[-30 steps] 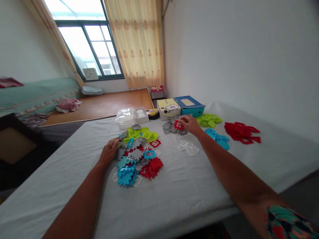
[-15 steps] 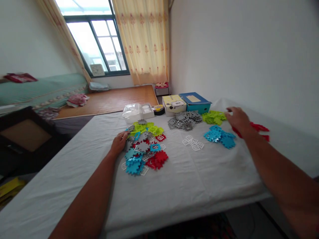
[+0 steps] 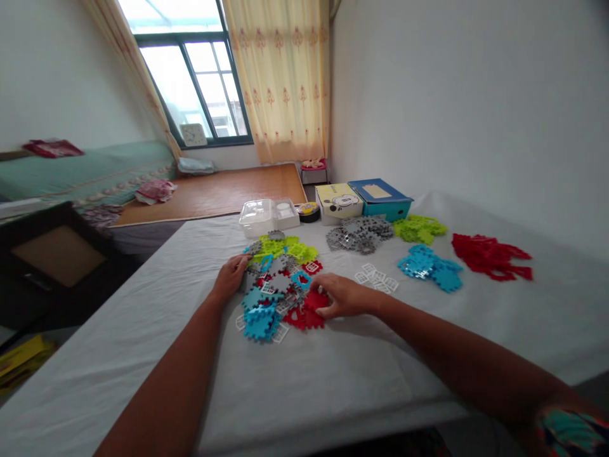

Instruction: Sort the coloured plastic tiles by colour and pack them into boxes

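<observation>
A mixed heap of toothed plastic building pieces lies on the cloth, with lime pieces (image 3: 290,247), grey pieces (image 3: 278,284), blue pieces (image 3: 261,322) and white window-like pieces (image 3: 280,332). At its right edge, my right hand (image 3: 345,295) has thumb and fingers curled round a red toothed piece (image 3: 314,307), which still lies on the heap. Along the heap's left side rests my left hand (image 3: 232,274), its loosely bent fingers touching the edge pieces; the fingertips are partly hidden, and I see nothing held there.
Sorted piles stand to the right: grey (image 3: 359,235), lime (image 3: 419,228), blue (image 3: 431,266), red (image 3: 490,255) and white (image 3: 375,278). Behind them are a clear plastic container (image 3: 257,219), a round black tape roll (image 3: 309,212), a yellow box (image 3: 339,202) and a blue box (image 3: 380,198).
My right hand has come left from the red pile at the far right to the mixed heap, closing round a red toothed piece. My left hand stays at the heap's left side.
</observation>
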`<action>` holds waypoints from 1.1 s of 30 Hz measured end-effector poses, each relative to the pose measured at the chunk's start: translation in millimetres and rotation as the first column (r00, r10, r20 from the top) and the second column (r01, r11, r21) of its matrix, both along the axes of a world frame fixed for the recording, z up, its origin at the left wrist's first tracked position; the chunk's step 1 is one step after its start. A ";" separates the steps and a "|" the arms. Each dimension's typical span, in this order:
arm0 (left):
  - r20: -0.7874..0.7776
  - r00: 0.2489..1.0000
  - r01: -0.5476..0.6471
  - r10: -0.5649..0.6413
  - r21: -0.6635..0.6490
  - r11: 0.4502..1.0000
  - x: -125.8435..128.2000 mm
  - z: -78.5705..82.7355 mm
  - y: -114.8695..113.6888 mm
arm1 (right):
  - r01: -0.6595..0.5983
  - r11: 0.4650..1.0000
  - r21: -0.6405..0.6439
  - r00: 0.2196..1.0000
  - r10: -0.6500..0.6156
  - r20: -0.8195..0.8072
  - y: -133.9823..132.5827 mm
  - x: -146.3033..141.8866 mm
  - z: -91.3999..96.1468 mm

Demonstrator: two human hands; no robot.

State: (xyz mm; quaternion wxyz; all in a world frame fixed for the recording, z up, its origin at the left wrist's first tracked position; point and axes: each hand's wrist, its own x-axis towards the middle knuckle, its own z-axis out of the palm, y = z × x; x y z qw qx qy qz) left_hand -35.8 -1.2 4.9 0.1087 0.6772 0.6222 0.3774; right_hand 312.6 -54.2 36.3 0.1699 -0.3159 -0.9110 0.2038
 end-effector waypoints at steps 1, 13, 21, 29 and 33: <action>0.001 1.000 -0.005 0.005 0.000 1.000 -0.3 -0.1 0.5 | -0.015 0.999 -0.037 1.000 0.014 -0.017 6.0 8.9 2.4; -0.007 1.000 -0.016 0.016 0.004 1.000 -8.1 -3.5 4.3 | 0.920 0.303 0.250 0.342 -0.931 -0.131 86.4 238.4 24.8; -0.032 0.999 -0.010 0.010 0.008 1.000 -1.8 -2.5 3.9 | 0.884 0.307 0.352 0.355 -0.932 -0.079 84.4 251.6 19.5; -0.021 1.000 0.011 -0.012 -0.006 1.000 -2.0 -5.1 3.7 | -0.051 0.970 0.240 0.996 0.030 0.088 55.6 11.7 5.0; -0.001 1.000 0.018 -0.018 -0.001 1.000 -2.7 -5.4 2.9 | -0.045 0.972 0.231 0.999 0.042 0.019 45.8 -19.8 -14.5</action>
